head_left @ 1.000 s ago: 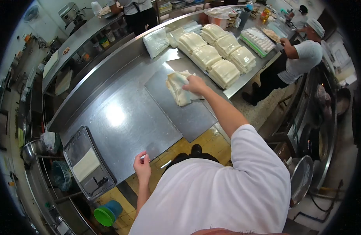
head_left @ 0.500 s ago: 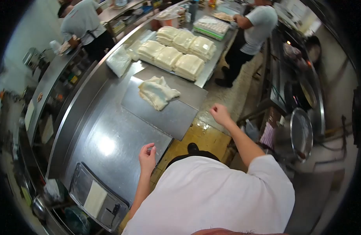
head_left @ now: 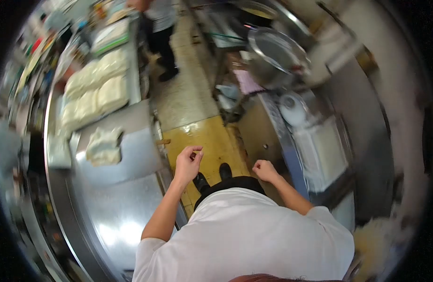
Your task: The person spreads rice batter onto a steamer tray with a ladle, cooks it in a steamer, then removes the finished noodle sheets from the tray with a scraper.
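Note:
My left hand (head_left: 188,163) hangs in the air over the yellow floor, beside the steel table's edge. Its fingers are loosely curled, apart from the thumb, and I see nothing held in them. Curled into a loose fist, my right hand (head_left: 266,170) is in front of my waist, near the counter on the right; nothing shows in it. On the steel table (head_left: 127,207) to my left lies a crumpled piece of pale dough (head_left: 104,146). Beyond it, stacks of folded pale sheets, apparently dough (head_left: 95,87), stand in rows.
A co-worker (head_left: 162,35) stands farther along the aisle. At the right are a large metal bowl (head_left: 277,58), a pink cloth (head_left: 247,81) and a white rectangular tray or container (head_left: 320,152). Yellow floor (head_left: 190,136) runs between table and counter. Another person, blurred (head_left: 7,145), is at far left.
My view and body have turned right, bringing the right-hand counter into sight and shifting the table left. Both hands are now before my waist, the right one lower and closer in.

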`<state>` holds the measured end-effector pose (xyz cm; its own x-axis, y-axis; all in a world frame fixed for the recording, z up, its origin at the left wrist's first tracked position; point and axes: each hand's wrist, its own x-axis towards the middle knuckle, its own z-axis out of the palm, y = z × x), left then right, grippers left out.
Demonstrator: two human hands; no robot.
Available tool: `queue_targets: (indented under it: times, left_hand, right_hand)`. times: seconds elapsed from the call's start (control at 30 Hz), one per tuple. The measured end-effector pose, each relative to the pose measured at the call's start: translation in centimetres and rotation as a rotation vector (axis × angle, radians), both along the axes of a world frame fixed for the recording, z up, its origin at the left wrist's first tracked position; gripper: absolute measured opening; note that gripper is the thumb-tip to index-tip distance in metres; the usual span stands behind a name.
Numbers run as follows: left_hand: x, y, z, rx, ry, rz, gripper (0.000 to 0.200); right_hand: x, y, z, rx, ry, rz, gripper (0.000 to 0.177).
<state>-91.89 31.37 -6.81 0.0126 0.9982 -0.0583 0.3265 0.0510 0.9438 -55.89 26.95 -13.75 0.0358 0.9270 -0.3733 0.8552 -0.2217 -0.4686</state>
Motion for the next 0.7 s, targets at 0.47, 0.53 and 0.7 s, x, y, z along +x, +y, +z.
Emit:
queue_targets:
  times: [0.47, 0.53, 0.7]
  left_hand:
    - [19.4, -5.2, -5.0, -0.179, 0.057, -0.678, 0.022]
    - [23.1, -6.8, -4.9, 0.040, 0.160, -0.841, 0.023]
    - [33.1, -12.2, -4.2, 0.261, 0.351, -1.198, 0.033]
  right_hand:
    - [9.0, -18.5, -2.1, 0.063, 0.116, -0.507, 0.019]
    - [10.4, -20.4, -2.5, 0.089, 0.125, -0.540, 0.019]
    - [13.1, -23.2, -1.1, 0.251, 0.057, -0.610, 0.035]
